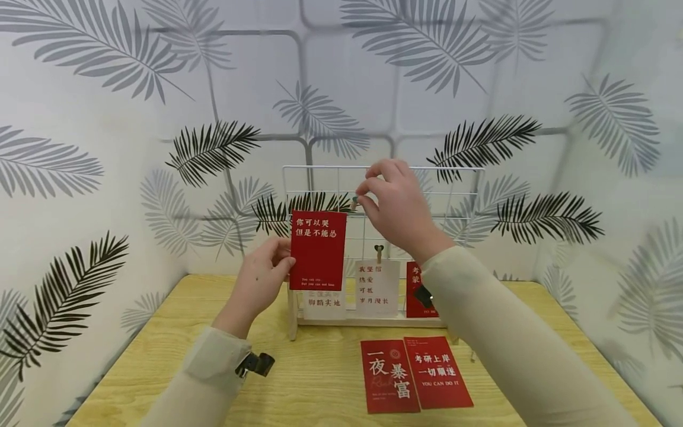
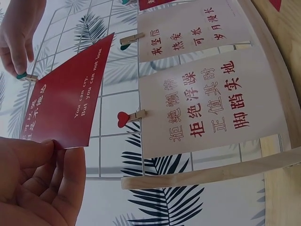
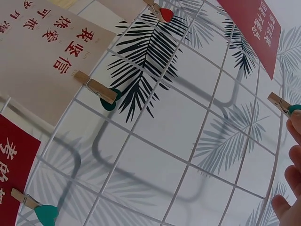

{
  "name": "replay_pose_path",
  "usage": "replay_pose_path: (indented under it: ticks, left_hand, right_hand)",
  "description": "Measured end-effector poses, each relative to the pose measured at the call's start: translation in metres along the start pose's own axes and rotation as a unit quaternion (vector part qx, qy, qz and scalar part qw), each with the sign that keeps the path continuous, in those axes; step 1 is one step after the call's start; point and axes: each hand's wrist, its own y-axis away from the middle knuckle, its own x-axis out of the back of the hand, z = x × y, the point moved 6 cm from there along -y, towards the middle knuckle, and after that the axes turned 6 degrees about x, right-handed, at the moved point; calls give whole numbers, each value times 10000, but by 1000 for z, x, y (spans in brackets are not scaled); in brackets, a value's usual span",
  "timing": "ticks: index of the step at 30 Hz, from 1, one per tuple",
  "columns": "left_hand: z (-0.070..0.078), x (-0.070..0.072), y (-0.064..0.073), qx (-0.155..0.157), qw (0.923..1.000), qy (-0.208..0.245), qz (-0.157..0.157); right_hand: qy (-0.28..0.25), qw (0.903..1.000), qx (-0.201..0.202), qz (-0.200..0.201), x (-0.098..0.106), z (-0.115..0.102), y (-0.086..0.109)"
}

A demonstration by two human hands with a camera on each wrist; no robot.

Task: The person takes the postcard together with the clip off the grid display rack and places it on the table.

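My left hand point(image 1: 261, 276) pinches the left edge of a red card point(image 1: 318, 255) with white lettering, holding it upright before the left part of a white wire grid rack point(image 1: 320, 167). Up and to the right of the card, my right hand point(image 1: 400, 204) pinches a small wooden clothespin point(image 3: 281, 102) with a green heart by its heart end. In the right wrist view the clothespin's tip is apart from the card's corner. Below, a white card point(image 2: 188, 103) hangs from a clothespin point(image 2: 136, 115) with a red heart; the held card partly covers it in the head view.
Another white card point(image 1: 377, 299) and a red card point(image 1: 416, 305) hang clipped along the grid's lower part. The rack stands on a wooden base point(image 1: 368, 322). Two red cards, one left point(image 1: 392, 400) and one right point(image 1: 440, 397), lie on the yellow wood-grain table point(image 1: 309, 379) in front.
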Motion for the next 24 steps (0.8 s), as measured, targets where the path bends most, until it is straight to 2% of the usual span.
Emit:
replay_pose_path:
  ticks: [11,16,24]
  left_hand:
    - [-8,-3,15,189,9996,176,-59]
    - [-13,-7,21,354,9990,244,-111]
    - [-19,-13,27,408,9985,305,-181]
  right_hand:
    - [-3,9998,181,0,6,-7,17]
    - [-79,10000,-29,-49,7,-3,31]
    - [-231,9994,-225,-89,8,6,55]
